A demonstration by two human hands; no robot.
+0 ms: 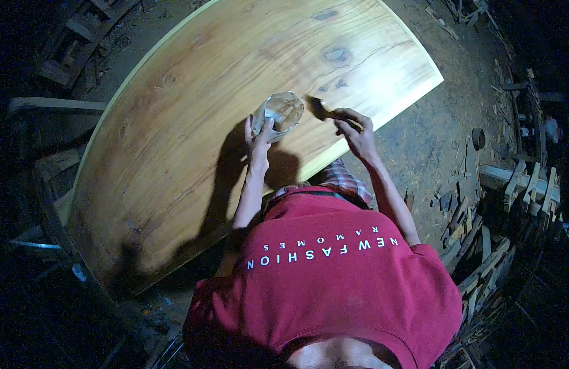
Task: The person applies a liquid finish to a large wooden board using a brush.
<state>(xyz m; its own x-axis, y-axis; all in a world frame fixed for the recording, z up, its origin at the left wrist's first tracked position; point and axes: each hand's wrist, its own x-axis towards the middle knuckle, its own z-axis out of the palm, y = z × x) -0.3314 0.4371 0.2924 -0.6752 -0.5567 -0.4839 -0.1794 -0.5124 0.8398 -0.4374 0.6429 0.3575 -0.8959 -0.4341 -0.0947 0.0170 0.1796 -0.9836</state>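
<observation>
Remotely, I see the left grip [258, 144] wrapped round a cup [286, 113], leaving its mouth open toward the brush [316, 107], whose handle the right grip [358, 131] pinches, keeping bristles free; both hang over the wooden surface [174, 129].

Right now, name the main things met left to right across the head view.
Pale bar → cup → paintbrush → right hand → wooden slats.

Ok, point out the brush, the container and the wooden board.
Brush [316, 107]: head view, on its dark head.
Container [290, 109]: head view, on its inner wall.
Wooden board [189, 120]: head view, on its bare top face.
</observation>
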